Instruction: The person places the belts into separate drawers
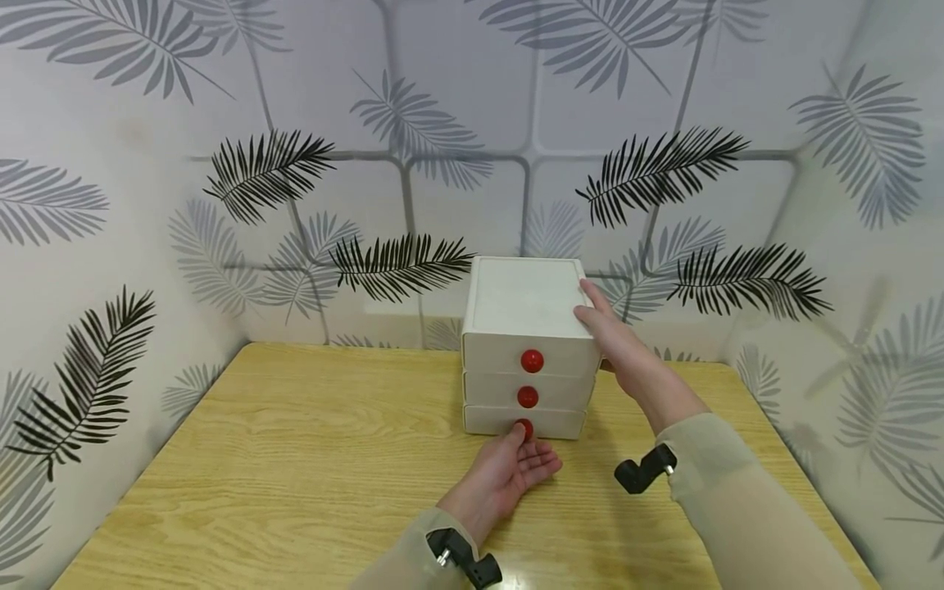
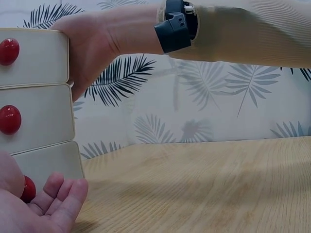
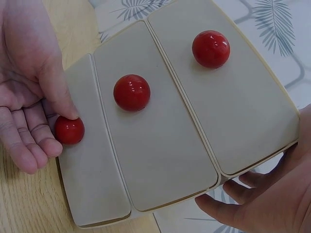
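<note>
A small white drawer cabinet (image 1: pixel 528 297) stands on the table with three drawers stacked, each with a round red knob. All three drawer fronts look flush with the cabinet. My left hand (image 1: pixel 509 475) is at the lowest drawer, palm turned up. Its thumb and fingers pinch the bottom knob (image 3: pixel 69 130), while the other fingers spread below it. My right hand (image 1: pixel 619 344) rests against the cabinet's right side, fingertips at the top edge and along that side. The middle knob (image 3: pixel 131 92) and top knob (image 3: pixel 211 49) are untouched.
The light wood table (image 1: pixel 317 442) extends to the left and in front of the cabinet. A wall with leaf-patterned covering (image 1: pixel 457 205) rises close behind it and along both sides. Each wrist wears a black camera mount (image 1: pixel 645 469).
</note>
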The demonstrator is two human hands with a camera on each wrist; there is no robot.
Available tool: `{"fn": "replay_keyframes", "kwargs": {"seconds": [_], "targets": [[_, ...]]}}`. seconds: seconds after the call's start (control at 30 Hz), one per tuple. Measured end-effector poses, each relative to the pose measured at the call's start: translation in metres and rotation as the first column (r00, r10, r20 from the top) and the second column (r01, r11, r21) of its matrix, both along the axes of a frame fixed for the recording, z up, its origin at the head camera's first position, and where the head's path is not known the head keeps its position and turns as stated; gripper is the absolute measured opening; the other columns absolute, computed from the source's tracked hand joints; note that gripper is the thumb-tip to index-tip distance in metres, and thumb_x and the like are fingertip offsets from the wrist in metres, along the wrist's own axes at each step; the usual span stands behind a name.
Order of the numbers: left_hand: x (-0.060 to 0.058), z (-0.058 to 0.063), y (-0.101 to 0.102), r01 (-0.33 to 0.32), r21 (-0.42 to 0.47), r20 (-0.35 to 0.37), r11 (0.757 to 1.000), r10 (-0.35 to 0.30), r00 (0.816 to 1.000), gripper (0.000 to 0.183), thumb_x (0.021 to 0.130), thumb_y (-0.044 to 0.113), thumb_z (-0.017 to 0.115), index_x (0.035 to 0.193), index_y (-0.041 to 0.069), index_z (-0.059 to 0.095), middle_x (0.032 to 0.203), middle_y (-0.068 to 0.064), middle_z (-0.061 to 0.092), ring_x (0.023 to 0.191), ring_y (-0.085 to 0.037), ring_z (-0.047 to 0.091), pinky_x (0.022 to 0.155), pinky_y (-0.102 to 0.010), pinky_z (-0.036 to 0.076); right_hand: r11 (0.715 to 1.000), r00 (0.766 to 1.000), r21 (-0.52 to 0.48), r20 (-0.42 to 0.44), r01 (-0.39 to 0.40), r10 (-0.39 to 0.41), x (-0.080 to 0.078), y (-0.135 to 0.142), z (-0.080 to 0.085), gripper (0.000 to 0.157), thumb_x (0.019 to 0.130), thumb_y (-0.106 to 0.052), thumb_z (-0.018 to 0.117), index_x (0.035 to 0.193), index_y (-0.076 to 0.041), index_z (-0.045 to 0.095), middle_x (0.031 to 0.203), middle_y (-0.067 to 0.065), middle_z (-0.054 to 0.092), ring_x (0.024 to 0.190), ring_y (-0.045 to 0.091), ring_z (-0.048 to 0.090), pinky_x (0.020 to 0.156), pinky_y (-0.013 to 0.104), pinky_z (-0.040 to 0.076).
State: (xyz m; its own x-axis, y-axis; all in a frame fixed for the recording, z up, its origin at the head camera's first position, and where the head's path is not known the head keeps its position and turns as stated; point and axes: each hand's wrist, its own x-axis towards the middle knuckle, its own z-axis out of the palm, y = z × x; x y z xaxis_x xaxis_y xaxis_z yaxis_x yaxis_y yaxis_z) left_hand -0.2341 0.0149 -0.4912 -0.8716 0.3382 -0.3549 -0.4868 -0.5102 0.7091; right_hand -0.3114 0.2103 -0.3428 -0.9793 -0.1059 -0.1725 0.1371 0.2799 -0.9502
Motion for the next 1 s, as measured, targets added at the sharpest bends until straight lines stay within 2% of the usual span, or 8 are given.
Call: {"fn": "replay_keyframes", "kwargs": {"seconds": [0.27,0.7,1.0], "targets": [[-0.0011,-0.001,0.0007,-0.008,-0.004,-0.004,1.0,0.008,1.0,0.031,0.123,0.023,0.037,0.127,-0.005,0.051,0.105,-0.018,0.066,0.111,-0.036,0.071,0.109,-0.053,0.057,1.0,1.0,-0.008,0.002,0.007,-0.007,0.0002,-0.0003,-0.0014,0.07,0.118,-0.042,0.034,0.176,-0.047,-0.006,0.185,0.007,-0.012,0.168,0.041,0.003,0.128,0.074,0.018],[-0.0027,0.0009,-0.0026,0.01,-0.078,-0.04,0.997,-0.013,0.999,0.035,0.123,0.022,0.037,0.132,-0.009,0.051,0.112,-0.022,0.066,0.116,-0.041,0.069,0.108,-0.053,0.058,1.0,1.0,-0.006,-0.002,0.007,-0.007,0.0037,-0.002,0.0002,0.07,0.119,-0.043,0.035,0.175,-0.048,-0.006,0.184,0.004,-0.015,0.168,0.04,-0.001,0.128,0.075,0.016],[-0.006,-0.0008,-0.0042,0.035,-0.086,-0.047,0.996,-0.039,0.998,0.034,0.123,0.02,0.037,0.132,-0.01,0.051,0.11,-0.021,0.066,0.106,-0.033,0.07,0.105,-0.05,0.06,1.0,1.0,-0.007,0.008,0.014,-0.013,0.0056,-0.0024,0.002,0.069,0.119,-0.041,0.034,0.175,-0.047,-0.006,0.185,0.005,-0.013,0.168,0.04,0.001,0.129,0.073,0.018]]}}
